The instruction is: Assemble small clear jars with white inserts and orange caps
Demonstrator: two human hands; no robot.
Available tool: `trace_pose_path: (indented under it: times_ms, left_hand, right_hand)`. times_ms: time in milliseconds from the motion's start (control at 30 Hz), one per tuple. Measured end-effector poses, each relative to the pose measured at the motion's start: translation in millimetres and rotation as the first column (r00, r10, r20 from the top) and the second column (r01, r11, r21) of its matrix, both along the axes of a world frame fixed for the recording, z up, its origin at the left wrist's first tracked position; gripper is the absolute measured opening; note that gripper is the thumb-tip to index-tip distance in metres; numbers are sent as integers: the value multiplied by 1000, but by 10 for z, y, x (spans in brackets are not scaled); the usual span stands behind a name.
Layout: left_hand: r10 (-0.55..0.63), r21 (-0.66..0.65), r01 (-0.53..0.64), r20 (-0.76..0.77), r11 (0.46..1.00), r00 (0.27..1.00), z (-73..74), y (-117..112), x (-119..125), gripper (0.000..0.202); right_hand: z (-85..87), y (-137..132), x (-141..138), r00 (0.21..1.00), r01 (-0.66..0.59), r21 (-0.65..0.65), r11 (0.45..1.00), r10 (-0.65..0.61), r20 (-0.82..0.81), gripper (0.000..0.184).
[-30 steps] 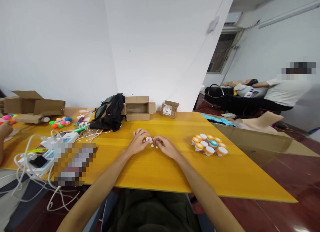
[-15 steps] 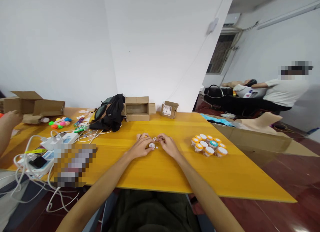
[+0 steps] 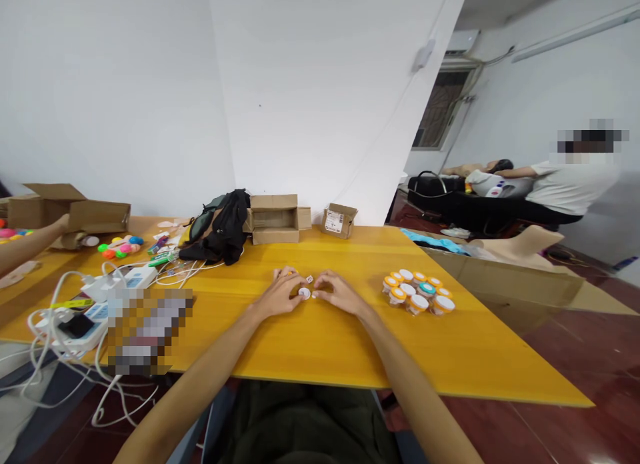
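My left hand (image 3: 281, 295) rests on the yellow table (image 3: 320, 347), fingers curled over an orange-edged thing (image 3: 291, 272) that they mostly hide. By its thumb lies a small round white disc (image 3: 304, 293); whether they touch I cannot tell. My right hand (image 3: 341, 293) lies opposite, thumb and fingers curved with a gap between them. Its thumb tip is beside a tiny pale piece (image 3: 313, 295). Between the two hands is a small white cube with dark marks (image 3: 309, 279), like a die.
Several small jars (image 3: 417, 304) with orange, white and teal lids stand at right. Cardboard boxes (image 3: 275, 235) and a dark bag (image 3: 227, 227) line the wall. Power strips and cables (image 3: 100, 311) crowd the left. A co-worker's arm (image 3: 35, 244) reaches in; another person (image 3: 570, 177) sits at far right.
My right fingers have drawn back from the marked cube, and the right thumb has come down beside the tiny pale piece. My left hand barely moved. The co-worker's arm at left extended farther in.
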State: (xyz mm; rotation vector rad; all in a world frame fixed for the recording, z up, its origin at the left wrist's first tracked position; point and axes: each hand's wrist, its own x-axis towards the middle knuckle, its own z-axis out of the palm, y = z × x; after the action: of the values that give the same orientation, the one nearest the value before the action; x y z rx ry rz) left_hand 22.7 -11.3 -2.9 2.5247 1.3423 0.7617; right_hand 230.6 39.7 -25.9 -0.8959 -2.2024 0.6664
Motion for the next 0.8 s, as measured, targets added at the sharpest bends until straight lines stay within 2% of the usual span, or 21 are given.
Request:
trace_pose_path:
  times_ms: [133,333,533,800]
  left_hand:
    - [44,42,-44,10,998,999,56,2,-56,27]
    - [160,115,-162,25,980,987,88,14,-202,29]
    - [93,98,-89,-38,991,995,12,3,-108,14]
    - [37,78,-31,-74,996,997,9,-9,-23,12]
  right_hand:
    - [-5,-8,-12,998,-63,5,998,63,17,6]
    - [-36,4,-39,997,-73,26,997,73,21,10]
    - [-33,5,-42,996,-87,20,996,86,23,12]
    - [-16,-1,-43,996,-89,-19,996,88,-10,13]
